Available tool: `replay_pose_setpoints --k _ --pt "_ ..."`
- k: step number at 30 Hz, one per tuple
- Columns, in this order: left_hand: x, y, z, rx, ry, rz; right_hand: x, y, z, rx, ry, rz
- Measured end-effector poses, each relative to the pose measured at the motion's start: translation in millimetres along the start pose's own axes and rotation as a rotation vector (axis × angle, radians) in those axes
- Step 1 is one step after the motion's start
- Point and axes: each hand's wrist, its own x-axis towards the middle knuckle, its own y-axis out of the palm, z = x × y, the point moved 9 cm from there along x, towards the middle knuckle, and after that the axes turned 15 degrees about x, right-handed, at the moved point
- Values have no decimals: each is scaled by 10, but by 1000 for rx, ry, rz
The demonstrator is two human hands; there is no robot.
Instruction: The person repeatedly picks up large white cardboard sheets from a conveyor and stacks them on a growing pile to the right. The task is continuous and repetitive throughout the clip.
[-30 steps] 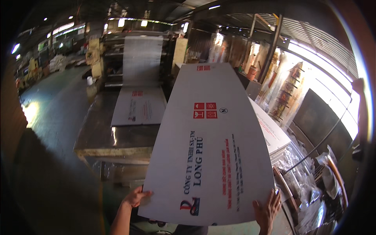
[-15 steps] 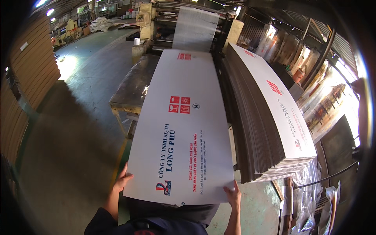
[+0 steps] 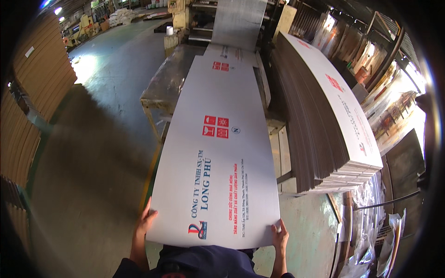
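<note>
A long white cardboard sheet (image 3: 218, 153) with red and blue print stretches from my body toward the machine. My left hand (image 3: 147, 220) grips its near left edge, and my right hand (image 3: 279, 235) grips its near right edge. The fingers of both hands are partly hidden beneath the board. At the far end, another printed sheet (image 3: 243, 58) shows beyond it, under the machine's hanging translucent film (image 3: 238, 23). How the two sheets overlap there is hard to make out.
A tall stack of similar printed boards (image 3: 320, 116) stands close on the right. Left of the sheet is a worn metal table (image 3: 162, 92). Brown board stacks (image 3: 37, 60) line the far left. Crumpled clear plastic (image 3: 366, 227) lies at lower right.
My view has shifted, so the machine and stack sit higher in the picture. Both hands still hold the near edge. Another printed sheet now shows at the machine's mouth.
</note>
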Motion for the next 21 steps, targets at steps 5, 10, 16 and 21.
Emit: replay_pose_setpoints --k 5,10,16,21 --pt "244 -45 19 40 102 11 -5 19 8 35 60 -9" --pt "1052 -93 123 123 19 18 593 213 304 -30 -68 -80" --pt "2171 -133 -142 314 93 -105 1664 625 397 -59 18 -50" --pt "2830 -130 -191 314 72 -103 2282 1008 388 26 -25 -99"
